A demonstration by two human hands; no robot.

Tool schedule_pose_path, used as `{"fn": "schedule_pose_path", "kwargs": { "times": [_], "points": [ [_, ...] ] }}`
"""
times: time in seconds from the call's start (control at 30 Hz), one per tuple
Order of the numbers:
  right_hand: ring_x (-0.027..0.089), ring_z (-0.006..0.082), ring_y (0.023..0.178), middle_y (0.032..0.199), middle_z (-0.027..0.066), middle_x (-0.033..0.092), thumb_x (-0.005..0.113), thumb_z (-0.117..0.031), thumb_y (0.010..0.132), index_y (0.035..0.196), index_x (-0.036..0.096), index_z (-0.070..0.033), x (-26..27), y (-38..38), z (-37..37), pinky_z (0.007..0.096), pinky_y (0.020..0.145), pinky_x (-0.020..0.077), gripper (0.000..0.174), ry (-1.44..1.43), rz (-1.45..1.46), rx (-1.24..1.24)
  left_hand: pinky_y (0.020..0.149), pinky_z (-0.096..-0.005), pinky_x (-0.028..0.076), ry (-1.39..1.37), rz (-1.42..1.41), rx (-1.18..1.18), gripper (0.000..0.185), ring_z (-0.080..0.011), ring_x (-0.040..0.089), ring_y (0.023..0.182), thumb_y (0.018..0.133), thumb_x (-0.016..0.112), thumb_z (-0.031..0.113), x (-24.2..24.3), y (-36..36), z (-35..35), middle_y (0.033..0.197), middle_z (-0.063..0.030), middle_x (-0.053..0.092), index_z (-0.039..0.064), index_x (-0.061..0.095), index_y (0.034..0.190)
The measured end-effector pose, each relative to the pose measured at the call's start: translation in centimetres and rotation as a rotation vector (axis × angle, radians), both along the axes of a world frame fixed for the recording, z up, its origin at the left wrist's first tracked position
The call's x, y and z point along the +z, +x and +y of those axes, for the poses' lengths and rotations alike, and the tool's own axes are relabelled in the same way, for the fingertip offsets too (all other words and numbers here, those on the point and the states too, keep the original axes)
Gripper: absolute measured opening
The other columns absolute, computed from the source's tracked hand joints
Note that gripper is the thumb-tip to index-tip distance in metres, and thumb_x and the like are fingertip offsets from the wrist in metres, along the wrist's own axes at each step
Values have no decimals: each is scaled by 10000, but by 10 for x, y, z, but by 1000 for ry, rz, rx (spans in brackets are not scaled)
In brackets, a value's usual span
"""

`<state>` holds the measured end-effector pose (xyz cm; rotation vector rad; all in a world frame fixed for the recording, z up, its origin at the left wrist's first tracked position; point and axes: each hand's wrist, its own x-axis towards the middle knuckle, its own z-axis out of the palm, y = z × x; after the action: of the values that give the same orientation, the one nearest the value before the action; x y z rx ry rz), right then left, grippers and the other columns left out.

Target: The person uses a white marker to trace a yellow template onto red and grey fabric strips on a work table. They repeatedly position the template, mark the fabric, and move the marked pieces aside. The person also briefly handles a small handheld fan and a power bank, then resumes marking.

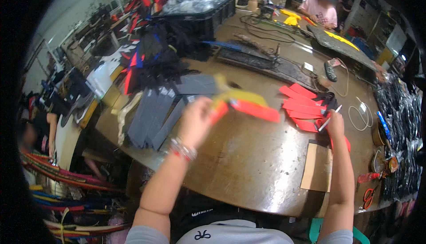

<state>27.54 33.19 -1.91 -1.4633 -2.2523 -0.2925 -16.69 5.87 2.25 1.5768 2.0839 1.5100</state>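
Observation:
My left hand (pixel 194 122), with bracelets at the wrist, grips an orange-red strip (pixel 254 110) above the worktable. An olive-yellow band (pixel 244 96) runs along the strip's far side; both are blurred. In my right hand (pixel 336 124) is a thin white pen-like stick (pixel 327 120), slanting down to the left. That hand is over the right end of a fanned pile of orange-red strips (pixel 301 106) with dark ends. Whether its fingers also hold a strip is hidden. Dark grey strips (pixel 153 114) lie in a pile left of my left hand.
A tan board (pixel 316 167) lies by my right forearm. Orange-handled scissors (pixel 368 198) and small bowls (pixel 377 161) sit at the right edge, beside black plastic-wrapped goods (pixel 399 127). A dark long machine bed (pixel 263 62) crosses the table. Another person (pixel 321 9) sits at the far end.

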Motion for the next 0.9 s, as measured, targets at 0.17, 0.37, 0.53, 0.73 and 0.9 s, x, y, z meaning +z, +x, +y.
{"fn": "schedule_pose_path", "kwargs": {
  "times": [0.17,0.37,0.53,0.73,0.9],
  "points": [
    [626,397,772,795,228,616,514,-38,801,919,593,-23,69,-49,-41,479,672,502,143,-32,-145,-1,809,-387,489,-84,92,451,177,-344,623,941,906,541,129,-13,-125,-41,1040,-196,632,15,565,1040],
    [630,346,736,738,175,612,549,-79,785,871,624,-48,161,-96,-204,445,669,504,117,17,-85,222,694,-262,533,435,-406,140,290,-164,630,838,1011,363,186,16,-58,-84,1200,-166,578,-7,438,1214],
    [619,345,823,848,189,630,652,-141,795,1002,617,-36,85,-126,-304,452,732,495,235,-565,-164,123,877,-308,455,413,-207,104,309,-168,545,1034,989,372,96,35,29,-100,1270,-128,554,-16,507,1243],
    [649,308,788,833,202,635,699,-192,803,1060,600,-17,75,-110,-335,357,667,493,326,-712,754,316,1066,-478,316,180,135,-611,390,-380,345,1331,817,626,51,27,169,-112,1453,-201,343,-3,549,1195],
    [646,196,699,648,112,574,684,-85,814,872,558,43,99,-92,-313,331,582,477,189,-988,931,96,990,-532,361,138,438,-391,221,-348,486,1192,867,594,172,26,157,-77,1266,-167,533,77,641,1060]
  ]
}}
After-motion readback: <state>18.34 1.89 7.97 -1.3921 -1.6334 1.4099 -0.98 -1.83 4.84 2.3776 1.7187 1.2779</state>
